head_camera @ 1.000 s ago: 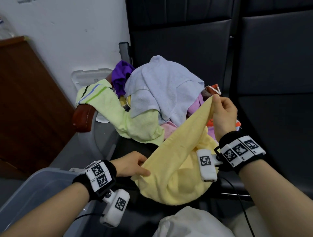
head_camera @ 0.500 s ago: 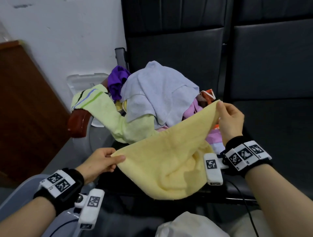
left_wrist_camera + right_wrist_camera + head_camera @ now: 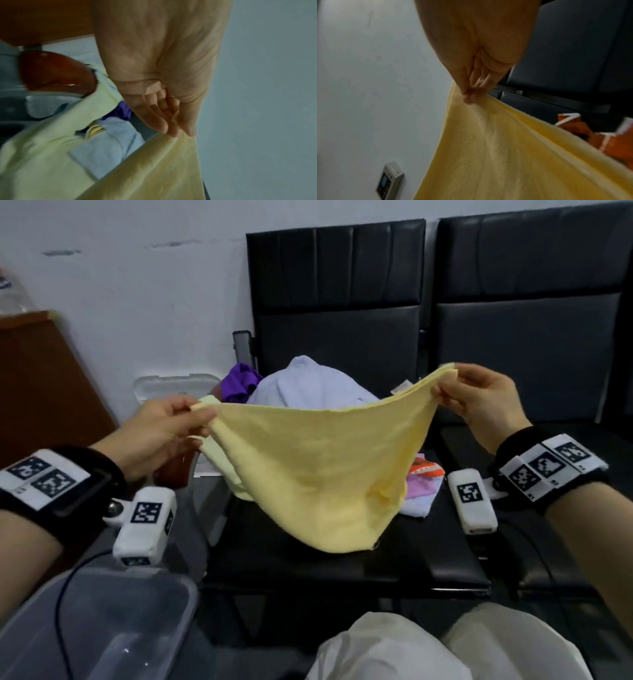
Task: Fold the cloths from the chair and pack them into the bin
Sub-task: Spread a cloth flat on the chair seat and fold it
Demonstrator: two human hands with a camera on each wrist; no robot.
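Observation:
A pale yellow cloth (image 3: 318, 467) hangs spread in the air above the black chair seat (image 3: 342, 570). My left hand (image 3: 191, 419) pinches its left top corner, and my right hand (image 3: 445, 385) pinches its right top corner. The left wrist view shows the fingers of my left hand (image 3: 178, 132) closed on the yellow cloth (image 3: 154, 169). In the right wrist view my right hand (image 3: 471, 98) nips the yellow cloth (image 3: 513, 155) at its edge. Behind the cloth lies the pile of other cloths (image 3: 308, 385): white, purple, pink, orange. The clear plastic bin (image 3: 102, 628) stands at lower left.
A second black chair (image 3: 534, 337) stands to the right. A brown wooden armrest (image 3: 56, 74) and a light green cloth (image 3: 42, 148) sit left of the pile. A white lid (image 3: 171, 385) leans at the wall. My knees in white trousers (image 3: 411, 648) are at the bottom.
Both hands have lifted and moved apart, pulling the yellow cloth off the pile and stretching it flat between them. The head view has tilted up.

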